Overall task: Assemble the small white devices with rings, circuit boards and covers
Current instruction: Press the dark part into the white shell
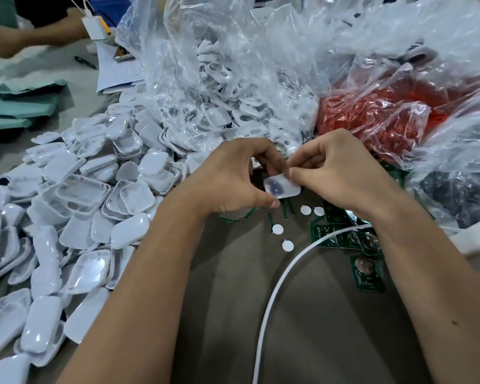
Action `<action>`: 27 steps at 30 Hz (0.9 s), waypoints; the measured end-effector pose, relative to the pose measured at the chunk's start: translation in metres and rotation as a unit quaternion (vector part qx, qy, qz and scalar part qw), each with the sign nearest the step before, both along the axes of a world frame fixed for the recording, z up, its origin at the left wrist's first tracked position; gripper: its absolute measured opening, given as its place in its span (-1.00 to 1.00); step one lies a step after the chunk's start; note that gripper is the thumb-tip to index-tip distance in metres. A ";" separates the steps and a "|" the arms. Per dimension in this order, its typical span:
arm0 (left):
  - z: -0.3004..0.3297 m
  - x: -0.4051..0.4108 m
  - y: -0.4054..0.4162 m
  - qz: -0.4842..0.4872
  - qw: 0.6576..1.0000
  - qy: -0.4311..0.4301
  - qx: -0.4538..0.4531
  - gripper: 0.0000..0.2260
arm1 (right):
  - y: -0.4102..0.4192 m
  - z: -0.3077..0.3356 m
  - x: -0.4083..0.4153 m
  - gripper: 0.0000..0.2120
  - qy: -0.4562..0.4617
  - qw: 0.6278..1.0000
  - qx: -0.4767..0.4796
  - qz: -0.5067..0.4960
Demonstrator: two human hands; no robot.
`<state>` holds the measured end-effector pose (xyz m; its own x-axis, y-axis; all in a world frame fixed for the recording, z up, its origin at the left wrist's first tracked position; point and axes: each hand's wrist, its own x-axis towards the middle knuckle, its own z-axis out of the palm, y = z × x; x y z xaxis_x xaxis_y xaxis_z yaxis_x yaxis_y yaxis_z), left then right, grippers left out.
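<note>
A small white device shell with a dark round part showing through it sits between my two hands above the brown table. My left hand curls round its left and far side, thumb below it. My right hand pinches its upper right edge with thumb and forefinger. A large heap of white covers spreads to the left. Green circuit boards with coin cells lie at the right. Small white round discs lie on the table under my hands.
Clear plastic bags of white frames and a bag of red parts pile up behind my hands. A white cable curves across the table. Another person's arm reaches in at the far left, near a white charger.
</note>
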<state>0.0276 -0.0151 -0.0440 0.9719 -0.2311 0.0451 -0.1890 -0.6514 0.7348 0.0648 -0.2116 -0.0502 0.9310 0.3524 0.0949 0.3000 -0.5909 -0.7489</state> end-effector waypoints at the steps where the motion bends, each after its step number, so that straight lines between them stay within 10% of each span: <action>1: 0.000 0.000 0.000 0.000 1.000 0.000 -0.002 -0.60 | 0.001 0.000 0.000 -0.91 -0.007 1.000 -0.006 -0.001; 27: -0.003 0.001 0.000 -0.004 1.000 -0.003 -0.023 -0.59 | 0.004 -0.002 0.000 -0.70 -0.081 0.996 -0.013 -0.040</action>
